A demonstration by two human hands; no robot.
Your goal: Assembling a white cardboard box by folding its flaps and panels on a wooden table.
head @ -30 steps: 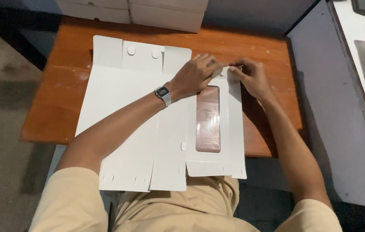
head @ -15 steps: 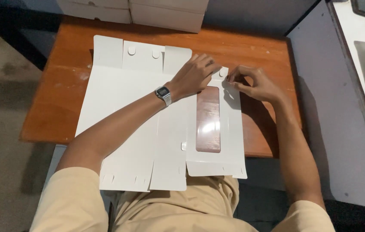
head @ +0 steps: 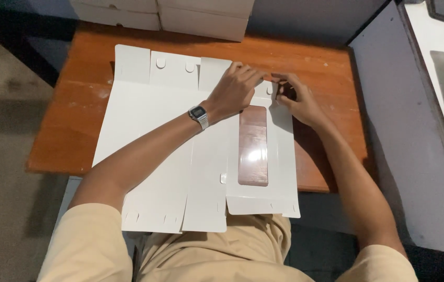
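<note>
A large flat white cardboard box blank (head: pixel 154 130) lay spread over the wooden worktop (head: pixel 70 130), its near edge hanging over the worktop's near side above the person's lap. Towards the right of the blank sat a long rectangular clear window panel (head: pixel 253 146), running near to far.

Both hands worked at the far edge of the blank, just beyond the window. The left hand (head: pixel 235 89), a wristwatch (head: pixel 199 115) on its wrist, rested knuckles-up on the card with its fingers curled down onto a small far flap (head: pixel 263 90); its grip looked pinched on the flap's edge, though the fingertips were partly hidden. The right hand (head: pixel 297 99) lay just to the right, fingers bent and pressing on the same flap, nearly touching the left hand.

Stacked white boxes (head: pixel 180 13) stood at the far edge of the worktop. A grey surface (head: pixel 405 130) adjoined it on the right.
</note>
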